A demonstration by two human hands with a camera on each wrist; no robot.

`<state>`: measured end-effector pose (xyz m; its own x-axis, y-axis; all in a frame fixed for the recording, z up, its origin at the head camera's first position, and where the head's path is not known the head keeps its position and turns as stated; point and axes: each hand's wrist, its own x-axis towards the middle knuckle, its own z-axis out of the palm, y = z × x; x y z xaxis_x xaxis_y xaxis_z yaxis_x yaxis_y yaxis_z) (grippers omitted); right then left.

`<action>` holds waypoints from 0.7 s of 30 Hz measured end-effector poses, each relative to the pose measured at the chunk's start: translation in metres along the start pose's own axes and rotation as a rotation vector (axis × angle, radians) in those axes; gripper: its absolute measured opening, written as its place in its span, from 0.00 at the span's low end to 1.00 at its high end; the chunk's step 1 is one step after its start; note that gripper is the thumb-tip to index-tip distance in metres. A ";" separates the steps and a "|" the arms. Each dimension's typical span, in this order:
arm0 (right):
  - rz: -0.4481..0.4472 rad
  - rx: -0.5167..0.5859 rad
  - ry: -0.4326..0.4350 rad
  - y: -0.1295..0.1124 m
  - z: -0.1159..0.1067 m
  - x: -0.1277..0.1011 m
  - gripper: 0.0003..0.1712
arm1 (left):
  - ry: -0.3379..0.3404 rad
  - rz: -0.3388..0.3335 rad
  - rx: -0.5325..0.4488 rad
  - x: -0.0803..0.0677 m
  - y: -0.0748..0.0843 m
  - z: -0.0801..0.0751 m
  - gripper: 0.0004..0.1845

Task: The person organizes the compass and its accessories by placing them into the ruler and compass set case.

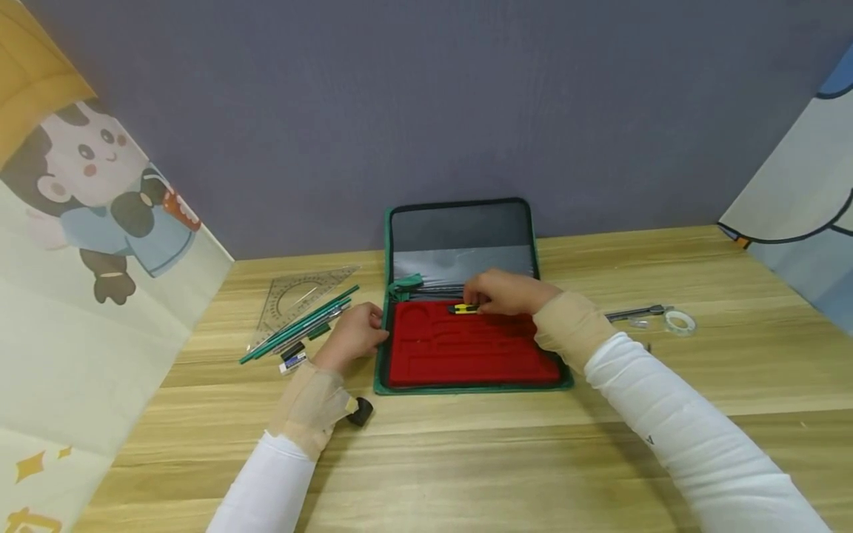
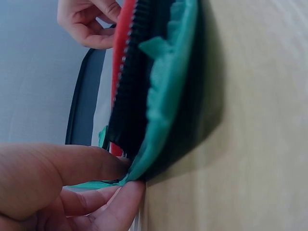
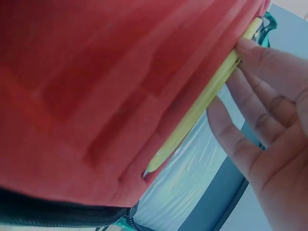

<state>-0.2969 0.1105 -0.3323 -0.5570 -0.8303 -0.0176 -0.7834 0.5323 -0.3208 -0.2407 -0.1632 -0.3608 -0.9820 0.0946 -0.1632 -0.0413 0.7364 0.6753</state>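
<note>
An open green zip case (image 1: 433, 391) lies on the table, with a moulded red tray (image 1: 473, 364) in its near half. My left hand (image 1: 355, 334) pinches the case's left edge between thumb and fingers; the left wrist view shows the green fabric (image 2: 166, 96) and black zip beside them. At the tray's far side, my right hand (image 1: 506, 292) holds a yellow and black utility knife (image 1: 461, 309). In the right wrist view this knife (image 3: 197, 108) lies along a slot at the tray's edge, fingertips on its upper part.
Left of the case lie a clear set square (image 1: 276, 303), several green pencils (image 1: 293, 329) and an eraser (image 1: 293, 363). A small black object (image 1: 360, 411) sits near my left wrist. To the right are a compass (image 1: 636, 312) and a tape roll (image 1: 680, 323). Behind stands a grey wall.
</note>
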 end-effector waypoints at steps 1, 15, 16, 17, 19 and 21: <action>-0.004 0.000 0.001 0.000 0.000 0.000 0.09 | 0.000 -0.003 -0.005 0.000 -0.001 0.000 0.19; -0.001 0.001 -0.006 0.000 0.001 0.001 0.09 | -0.005 -0.012 0.007 0.001 0.001 -0.001 0.19; 0.001 -0.003 -0.007 0.000 0.001 0.001 0.09 | -0.004 -0.011 0.006 0.000 0.001 -0.001 0.19; 0.002 -0.006 -0.008 0.000 0.001 0.001 0.09 | -0.004 -0.010 0.003 0.000 0.001 -0.001 0.19; 0.008 -0.016 -0.013 -0.001 0.001 0.001 0.10 | -0.002 -0.005 0.001 0.000 0.001 -0.001 0.19; 0.016 -0.027 -0.019 -0.001 0.001 0.002 0.10 | -0.001 -0.002 0.002 0.000 0.000 -0.001 0.19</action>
<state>-0.2967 0.1084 -0.3333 -0.5644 -0.8245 -0.0411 -0.7817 0.5498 -0.2943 -0.2411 -0.1633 -0.3601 -0.9818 0.0937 -0.1654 -0.0430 0.7381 0.6733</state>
